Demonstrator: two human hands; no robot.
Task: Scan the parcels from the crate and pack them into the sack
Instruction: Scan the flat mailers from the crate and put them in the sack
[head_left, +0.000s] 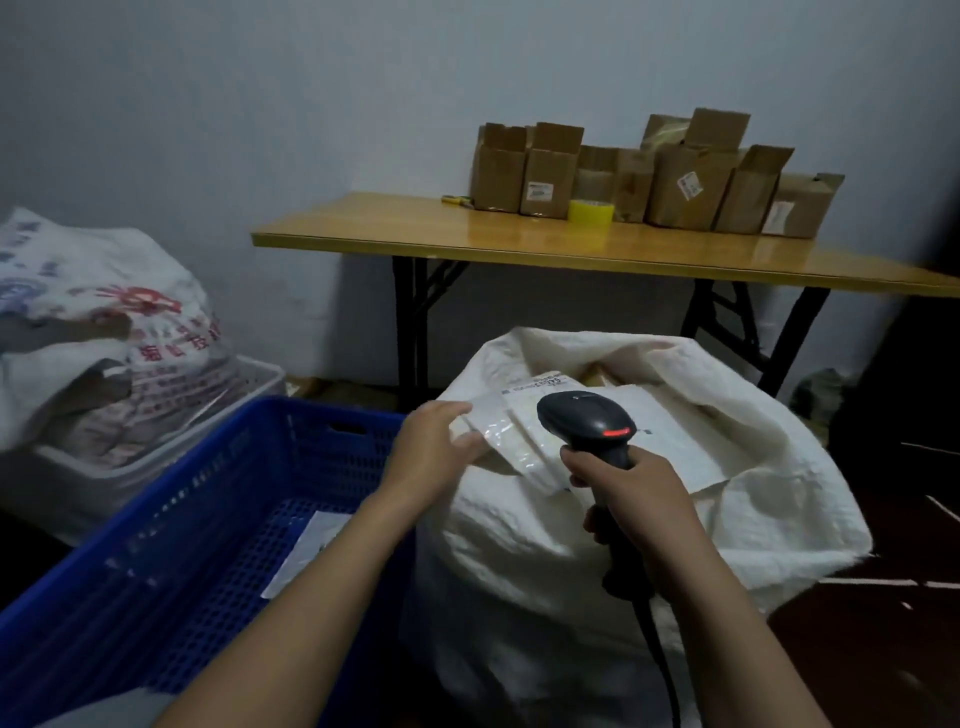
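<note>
Bare forearms (322, 582); 2 bare hands (434, 447)

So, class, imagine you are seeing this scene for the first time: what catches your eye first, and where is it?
The black scanner with its red light, gripped by the right hand over the white sack at centre. Beside it the left hand holds a white parcel; the blue crate fills the lower left.

Indoor light is dim and cool. The wall (260, 104) reads an even grey-blue. Pale glare streaks the glossy bench (519, 239) top. Deep shadow covers the floor (883, 649) at right. A dark vignette closes the right edge. A red light glows on the barcode scanner (582, 415). The printed sack (104, 322) at left is smeared; fine detail is soft throughout.
</note>
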